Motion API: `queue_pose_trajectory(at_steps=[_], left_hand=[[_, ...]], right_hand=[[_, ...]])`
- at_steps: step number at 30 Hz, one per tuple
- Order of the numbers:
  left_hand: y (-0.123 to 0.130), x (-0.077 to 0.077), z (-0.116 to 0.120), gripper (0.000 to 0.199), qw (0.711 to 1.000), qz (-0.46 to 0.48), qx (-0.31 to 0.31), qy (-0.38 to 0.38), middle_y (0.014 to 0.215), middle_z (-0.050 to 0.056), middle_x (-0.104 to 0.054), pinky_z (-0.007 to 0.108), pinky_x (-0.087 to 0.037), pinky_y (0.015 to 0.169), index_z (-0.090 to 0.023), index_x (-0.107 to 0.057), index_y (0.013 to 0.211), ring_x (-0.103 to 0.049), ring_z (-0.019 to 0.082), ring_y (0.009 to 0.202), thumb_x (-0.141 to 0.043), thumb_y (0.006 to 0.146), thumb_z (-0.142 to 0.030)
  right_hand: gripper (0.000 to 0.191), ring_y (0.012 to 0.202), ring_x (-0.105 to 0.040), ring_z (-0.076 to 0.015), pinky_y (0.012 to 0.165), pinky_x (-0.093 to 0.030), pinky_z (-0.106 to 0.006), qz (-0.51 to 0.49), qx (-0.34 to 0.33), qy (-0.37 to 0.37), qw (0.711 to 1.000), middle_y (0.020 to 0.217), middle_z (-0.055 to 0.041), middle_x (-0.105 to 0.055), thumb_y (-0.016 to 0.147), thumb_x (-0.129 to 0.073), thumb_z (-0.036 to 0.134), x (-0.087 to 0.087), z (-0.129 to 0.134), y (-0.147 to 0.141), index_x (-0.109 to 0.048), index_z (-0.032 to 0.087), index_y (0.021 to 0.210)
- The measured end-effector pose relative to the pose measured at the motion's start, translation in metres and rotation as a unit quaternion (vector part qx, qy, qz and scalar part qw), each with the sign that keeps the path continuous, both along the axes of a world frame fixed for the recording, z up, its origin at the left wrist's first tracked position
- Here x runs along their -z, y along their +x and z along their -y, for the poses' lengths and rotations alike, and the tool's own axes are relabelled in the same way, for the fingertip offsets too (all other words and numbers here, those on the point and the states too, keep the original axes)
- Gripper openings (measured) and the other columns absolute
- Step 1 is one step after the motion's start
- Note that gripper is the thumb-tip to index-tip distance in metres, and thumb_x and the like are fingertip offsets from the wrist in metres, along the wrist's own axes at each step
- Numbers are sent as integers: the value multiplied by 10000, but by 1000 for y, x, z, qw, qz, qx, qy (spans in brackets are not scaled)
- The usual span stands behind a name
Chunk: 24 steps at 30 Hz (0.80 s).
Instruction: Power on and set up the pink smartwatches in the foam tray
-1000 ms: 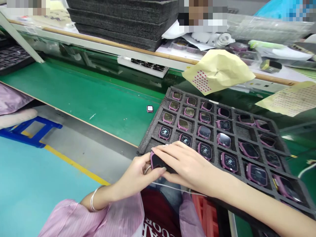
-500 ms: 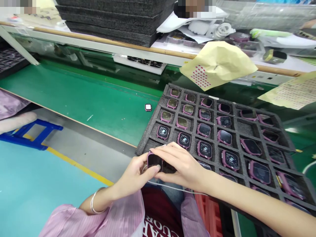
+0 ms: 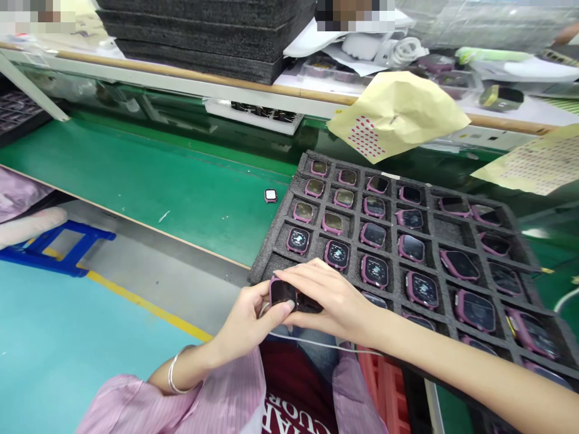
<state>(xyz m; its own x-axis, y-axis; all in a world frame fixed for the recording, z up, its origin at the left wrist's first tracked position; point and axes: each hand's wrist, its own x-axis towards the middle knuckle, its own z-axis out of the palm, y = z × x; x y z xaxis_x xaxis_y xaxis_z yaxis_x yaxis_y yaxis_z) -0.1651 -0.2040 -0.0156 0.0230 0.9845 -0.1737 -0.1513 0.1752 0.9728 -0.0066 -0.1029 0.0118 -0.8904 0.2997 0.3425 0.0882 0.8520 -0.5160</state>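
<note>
A purple-cased smartwatch (image 3: 281, 292) with a dark screen is held between both hands near the tray's front left corner. My left hand (image 3: 248, 319) is closed round its left side, the thumb lying on the lower part of the screen. My right hand (image 3: 328, 298) arches over from the right, closed on the watch, its fingertips at the upper edge. A white cable (image 3: 316, 343) runs by the hands to the right; its end is hidden at my left fingers. Beyond the hands lies a black foam tray (image 3: 392, 176) with several purple smartwatches in its compartments, some with lit dials.
One smartwatch with a white screen (image 3: 270, 195) lies on the green shelf (image 3: 158, 181), left of the tray. Above, the bench holds a black foam stack (image 3: 208, 42) and yellow paper sheets (image 3: 400, 114) hanging over its edge. A blue stool (image 3: 61, 247) stands lower left, near another person's arm.
Both hands keep their hold on the smartwatch, almost unmoved. The surroundings have shifted very slightly up and left in the view.
</note>
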Motion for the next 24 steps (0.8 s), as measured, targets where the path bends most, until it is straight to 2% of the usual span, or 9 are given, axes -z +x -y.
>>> queue_pose_trajectory(at_steps=[6,11,17,24], left_hand=[[-1,0,-1,276,997,63,27,-38,672,8,-609,240,-461,589,-131,-618,947,-560,125,603,-530,884,-385],[-3,2,-3,252,1000,23,11,-11,821,30,-634,234,-451,674,-134,-653,941,-545,141,743,-667,793,-337],[0,3,0,236,1000,-5,10,-2,769,15,-573,218,-409,638,-117,-633,905,-487,122,704,-613,835,-341],[3,4,4,232,999,-34,-2,-8,712,-13,-481,209,-354,595,-120,-601,881,-398,101,653,-598,845,-349]], right_hand=[[521,929,-607,-212,796,-427,-346,8,36,-37,999,1024,-110,-673,797,-695,427,-3,3,-1,-538,116,1185],[417,923,-601,-226,786,-426,-362,27,36,-19,999,1039,-121,-663,854,-641,373,-6,5,-1,-555,131,1182],[488,906,-597,-230,781,-436,-372,-42,0,2,999,1018,-133,-667,815,-686,390,5,1,-1,-538,111,1186],[485,871,-591,-226,760,-438,-370,-40,-1,14,999,986,-130,-668,814,-683,400,6,0,0,-555,103,1176]])
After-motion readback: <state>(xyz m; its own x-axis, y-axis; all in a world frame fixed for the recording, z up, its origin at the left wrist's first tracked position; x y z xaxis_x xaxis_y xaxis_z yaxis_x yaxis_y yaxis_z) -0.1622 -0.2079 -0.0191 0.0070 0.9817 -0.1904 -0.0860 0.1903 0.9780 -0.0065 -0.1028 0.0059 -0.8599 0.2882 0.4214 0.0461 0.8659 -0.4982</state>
